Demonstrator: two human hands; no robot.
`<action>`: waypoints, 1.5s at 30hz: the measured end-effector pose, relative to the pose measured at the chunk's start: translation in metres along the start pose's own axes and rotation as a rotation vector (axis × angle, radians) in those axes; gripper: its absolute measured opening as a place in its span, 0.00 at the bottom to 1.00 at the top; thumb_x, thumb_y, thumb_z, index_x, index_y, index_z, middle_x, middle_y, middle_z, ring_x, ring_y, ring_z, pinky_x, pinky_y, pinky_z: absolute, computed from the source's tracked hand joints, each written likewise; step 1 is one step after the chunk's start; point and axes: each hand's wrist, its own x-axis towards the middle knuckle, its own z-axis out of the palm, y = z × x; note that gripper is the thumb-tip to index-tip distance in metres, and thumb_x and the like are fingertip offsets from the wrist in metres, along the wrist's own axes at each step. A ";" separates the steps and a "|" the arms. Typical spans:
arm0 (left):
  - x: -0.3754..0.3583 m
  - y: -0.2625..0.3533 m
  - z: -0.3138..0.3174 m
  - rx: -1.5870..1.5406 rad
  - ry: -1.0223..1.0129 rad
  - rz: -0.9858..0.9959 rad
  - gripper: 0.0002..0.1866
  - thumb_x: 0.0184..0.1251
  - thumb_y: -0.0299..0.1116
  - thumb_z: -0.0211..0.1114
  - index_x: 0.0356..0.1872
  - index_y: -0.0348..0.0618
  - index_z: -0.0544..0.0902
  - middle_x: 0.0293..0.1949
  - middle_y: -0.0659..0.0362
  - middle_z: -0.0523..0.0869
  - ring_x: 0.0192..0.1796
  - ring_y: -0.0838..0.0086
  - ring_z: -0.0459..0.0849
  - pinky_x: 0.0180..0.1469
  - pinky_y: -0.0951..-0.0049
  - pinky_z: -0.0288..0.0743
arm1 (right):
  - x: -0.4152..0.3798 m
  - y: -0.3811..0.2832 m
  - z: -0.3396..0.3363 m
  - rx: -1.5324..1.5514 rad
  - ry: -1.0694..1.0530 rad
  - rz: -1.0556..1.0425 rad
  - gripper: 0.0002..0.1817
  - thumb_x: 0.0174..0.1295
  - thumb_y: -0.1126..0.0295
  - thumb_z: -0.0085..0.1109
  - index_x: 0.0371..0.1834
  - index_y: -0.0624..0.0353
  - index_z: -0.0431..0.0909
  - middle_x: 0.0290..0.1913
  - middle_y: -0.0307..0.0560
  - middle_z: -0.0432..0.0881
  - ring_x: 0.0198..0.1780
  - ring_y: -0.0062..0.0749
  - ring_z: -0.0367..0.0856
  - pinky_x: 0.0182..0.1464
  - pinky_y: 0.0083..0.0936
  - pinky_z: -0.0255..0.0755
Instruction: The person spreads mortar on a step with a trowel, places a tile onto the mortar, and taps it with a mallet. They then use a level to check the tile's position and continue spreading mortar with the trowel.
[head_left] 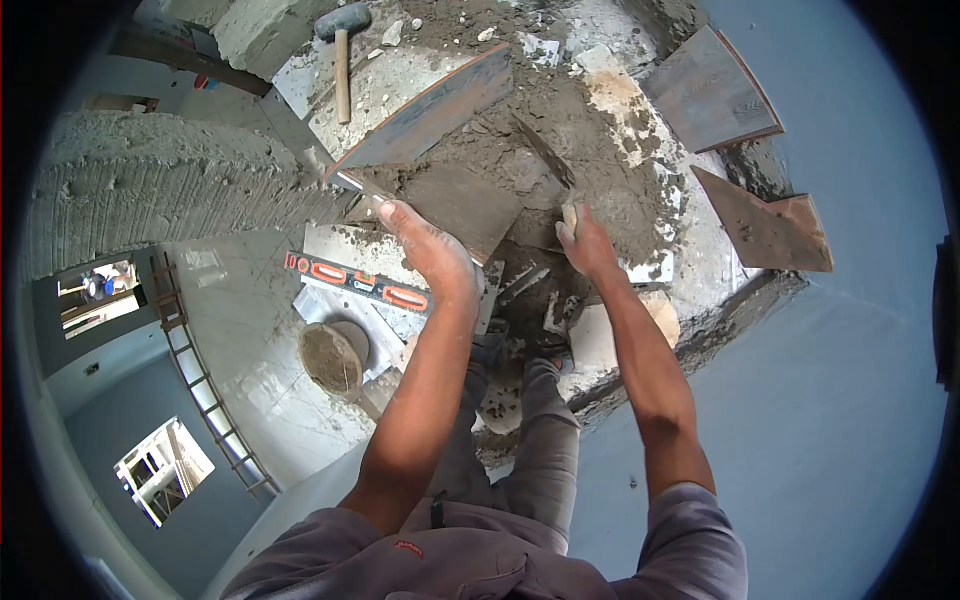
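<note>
1. Holding mortar-smeared tile (455, 205) by its edge, w/ L grip (428, 240) closed on it; apparently tilted, just L of trowel. Can't tell if touching mortar (615, 195) below.
2. Closed w/ R grip (585, 245) round handle of trowel (546, 152); blade angled over mortar, tip pointing away from body.
3. Nr L forearm: orange-and-black spirit level (365, 282), w/ bucket (333, 358) beyond. At top: mallet (342, 22). To R: wood-look tile (712, 88) and brown tile (765, 220), both nr blue wall (850, 370).
4. Could drop or twist held tile, due to one-sided hold + gritty, perhaps wet, surface.
5. Might chip tile edge or scrape its coat, if swinging trowel too far L.
6. Could knock level w/ L forearm, being v. close.
7. Might trip or slip, due to rubble + loose mortar nr feet (550, 362).
</note>
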 end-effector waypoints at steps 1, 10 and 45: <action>0.001 -0.001 -0.001 0.003 -0.018 0.035 0.38 0.71 0.59 0.31 0.69 0.35 0.46 0.69 0.47 0.51 0.69 0.63 0.52 0.69 0.71 0.45 | -0.014 -0.007 -0.010 0.062 0.003 -0.122 0.23 0.58 0.65 0.55 0.54 0.58 0.61 0.38 0.68 0.78 0.43 0.63 0.76 0.46 0.49 0.70; -0.007 0.006 -0.001 0.042 0.022 0.021 0.37 0.72 0.56 0.31 0.68 0.32 0.45 0.69 0.45 0.49 0.70 0.63 0.51 0.69 0.70 0.44 | -0.099 -0.025 -0.026 0.019 -0.283 -0.225 0.22 0.57 0.65 0.54 0.54 0.57 0.61 0.34 0.70 0.77 0.40 0.65 0.76 0.42 0.49 0.71; 0.042 0.021 -0.013 -0.011 0.050 0.023 0.42 0.66 0.65 0.35 0.63 0.34 0.61 0.62 0.51 0.66 0.61 0.65 0.66 0.64 0.69 0.57 | -0.069 -0.103 -0.044 0.206 -0.199 -0.522 0.18 0.66 0.62 0.43 0.52 0.65 0.62 0.30 0.69 0.76 0.38 0.67 0.74 0.39 0.52 0.65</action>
